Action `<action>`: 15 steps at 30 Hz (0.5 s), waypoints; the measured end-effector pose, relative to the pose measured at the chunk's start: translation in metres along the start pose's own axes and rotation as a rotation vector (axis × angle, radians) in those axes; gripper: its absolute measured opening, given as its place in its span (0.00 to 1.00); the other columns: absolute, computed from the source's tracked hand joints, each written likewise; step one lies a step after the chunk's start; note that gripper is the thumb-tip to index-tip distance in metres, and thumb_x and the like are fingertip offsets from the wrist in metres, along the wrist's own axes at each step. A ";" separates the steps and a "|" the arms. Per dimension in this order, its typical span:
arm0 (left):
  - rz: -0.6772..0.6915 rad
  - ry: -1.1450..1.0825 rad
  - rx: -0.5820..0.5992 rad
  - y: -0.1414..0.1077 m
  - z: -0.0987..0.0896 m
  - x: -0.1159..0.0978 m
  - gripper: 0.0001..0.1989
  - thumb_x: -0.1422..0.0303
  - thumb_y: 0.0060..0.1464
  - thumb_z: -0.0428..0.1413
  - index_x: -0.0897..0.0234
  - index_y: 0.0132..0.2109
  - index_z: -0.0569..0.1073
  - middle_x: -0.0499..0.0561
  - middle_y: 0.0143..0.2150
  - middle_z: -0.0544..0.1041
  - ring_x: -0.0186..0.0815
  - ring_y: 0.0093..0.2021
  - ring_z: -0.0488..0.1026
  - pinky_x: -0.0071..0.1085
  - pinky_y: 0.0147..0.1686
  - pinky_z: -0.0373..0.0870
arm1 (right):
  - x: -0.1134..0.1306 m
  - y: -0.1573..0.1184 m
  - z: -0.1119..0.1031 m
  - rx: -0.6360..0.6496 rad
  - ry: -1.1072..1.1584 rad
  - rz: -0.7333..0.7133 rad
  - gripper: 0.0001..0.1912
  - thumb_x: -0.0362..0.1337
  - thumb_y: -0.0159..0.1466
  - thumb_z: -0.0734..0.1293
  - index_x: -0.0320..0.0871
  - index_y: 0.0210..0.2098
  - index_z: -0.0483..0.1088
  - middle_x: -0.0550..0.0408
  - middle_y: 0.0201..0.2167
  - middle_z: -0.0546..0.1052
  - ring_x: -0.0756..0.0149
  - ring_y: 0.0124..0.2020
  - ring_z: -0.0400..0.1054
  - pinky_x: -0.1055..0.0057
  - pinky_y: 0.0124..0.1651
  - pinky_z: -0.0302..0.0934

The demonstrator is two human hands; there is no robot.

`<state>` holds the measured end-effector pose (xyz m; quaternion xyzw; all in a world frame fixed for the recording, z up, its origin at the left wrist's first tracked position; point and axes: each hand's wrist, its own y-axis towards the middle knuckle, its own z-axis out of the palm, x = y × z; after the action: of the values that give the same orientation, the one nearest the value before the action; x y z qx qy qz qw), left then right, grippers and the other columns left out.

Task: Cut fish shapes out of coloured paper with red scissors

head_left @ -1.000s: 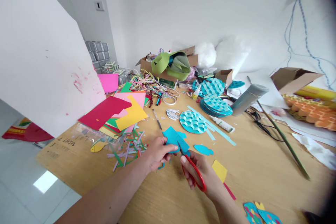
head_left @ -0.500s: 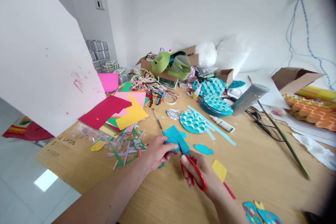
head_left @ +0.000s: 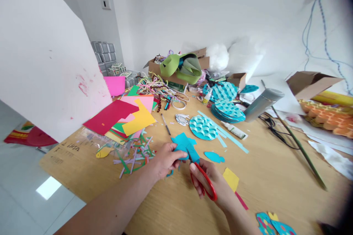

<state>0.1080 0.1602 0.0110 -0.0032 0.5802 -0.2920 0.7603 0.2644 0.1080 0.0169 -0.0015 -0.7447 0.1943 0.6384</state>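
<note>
My left hand pinches a piece of blue paper between thumb and fingers. Red-handled scissors are gripped in my right hand, their blades at the near right part of the paper. Much of the blades is hidden by the paper and my fingers. To the right of the paper lies a blue fish-shaped cutout. Beyond my hands are a fish drawing cutout, a pen and a round blue disc with scalloped paper strips.
Colored paper sheets and paper scraps lie to the left. A stack of blue discs, a glue tube, a gray bottle and a green stick are at right. A yellow paper piece lies near my right wrist.
The view has shifted very slightly. Both hands, the blue paper and the scissors keep nearly the same position.
</note>
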 end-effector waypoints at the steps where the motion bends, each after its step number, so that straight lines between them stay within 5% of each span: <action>1: -0.002 0.001 0.004 0.000 0.000 0.000 0.10 0.64 0.38 0.59 0.64 0.25 0.66 0.41 0.17 0.62 0.22 0.14 0.53 0.24 0.14 0.39 | 0.000 -0.001 0.000 0.002 0.003 0.006 0.20 0.52 0.56 0.68 0.43 0.25 0.59 0.65 0.12 0.66 0.75 0.10 0.59 0.79 0.13 0.53; 15: 0.020 0.038 -0.015 0.001 -0.001 0.000 0.14 0.60 0.40 0.59 0.65 0.29 0.67 0.42 0.21 0.64 0.23 0.16 0.57 0.22 0.13 0.43 | 0.003 -0.002 0.000 0.013 0.019 0.022 0.22 0.55 0.55 0.66 0.44 0.24 0.58 0.64 0.12 0.66 0.75 0.10 0.58 0.79 0.13 0.53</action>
<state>0.1077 0.1615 0.0102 0.0023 0.5969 -0.2801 0.7518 0.2643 0.1065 0.0205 -0.0074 -0.7372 0.2058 0.6435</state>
